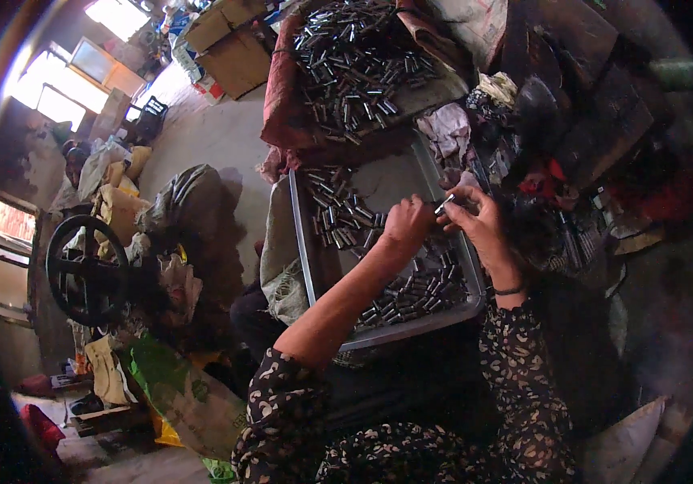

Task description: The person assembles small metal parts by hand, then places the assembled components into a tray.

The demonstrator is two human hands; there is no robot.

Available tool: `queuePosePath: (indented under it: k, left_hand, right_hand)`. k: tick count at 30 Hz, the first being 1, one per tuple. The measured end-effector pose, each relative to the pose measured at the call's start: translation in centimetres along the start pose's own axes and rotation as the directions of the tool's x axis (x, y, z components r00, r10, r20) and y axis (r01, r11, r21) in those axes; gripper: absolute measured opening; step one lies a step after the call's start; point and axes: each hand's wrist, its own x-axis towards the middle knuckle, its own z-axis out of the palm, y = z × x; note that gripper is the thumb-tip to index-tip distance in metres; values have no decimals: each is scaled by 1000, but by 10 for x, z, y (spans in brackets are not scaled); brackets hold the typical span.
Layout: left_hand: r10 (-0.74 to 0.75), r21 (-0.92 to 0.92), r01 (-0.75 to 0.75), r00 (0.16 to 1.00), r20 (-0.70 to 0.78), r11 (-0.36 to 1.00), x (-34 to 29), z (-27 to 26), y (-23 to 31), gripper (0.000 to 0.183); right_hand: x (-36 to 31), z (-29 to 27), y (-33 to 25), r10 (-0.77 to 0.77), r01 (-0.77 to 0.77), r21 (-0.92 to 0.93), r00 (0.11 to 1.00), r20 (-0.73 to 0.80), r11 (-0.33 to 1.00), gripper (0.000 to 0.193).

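My right hand (479,226) pinches a small shiny metal cylinder (445,203) between thumb and fingers. Close beside it, my left hand (411,221) is closed, its fingertips turned toward the cylinder; whatever they grip is hidden. Both hands are above a shallow grey tray (304,246). Inside the tray, one group of short metal cylinders (337,211) lies loosely at the left. Another group of cylinders (423,297) is spread along the near side, partly under my left forearm.
Beyond the tray, a large heap of similar metal pieces (362,73) lies on reddish sacking (282,105). Dark rags and a pale cloth (445,129) crowd the right side. A black handwheel (87,270) stands at the left, and cardboard boxes (236,60) at the back.
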Motion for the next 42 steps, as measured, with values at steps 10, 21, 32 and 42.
queuePosePath:
  k: [10, 21, 32, 42]
  left_hand:
    - [-147, -971, 215, 969, 198, 108, -29, -28, -20, 29]
    - [-215, -958, 274, 934, 285, -81, -55, -34, -29, 29]
    - [-263, -856, 50, 959, -102, 515, -56, -27, -11, 28]
    - [-291, -936, 189, 916, 276, -296, -64, -22, -14, 26]
  right_hand:
    - [0, -2, 9, 27, -40, -124, 994, -107, 991, 16]
    - [-2, 9, 15, 40, -38, -171, 999, 8, 985, 19]
    - [-2, 13, 22, -38, 47, -308, 999, 35, 950, 23]
    - [-6, 12, 14, 42, -49, -184, 998, -45, 982, 22]
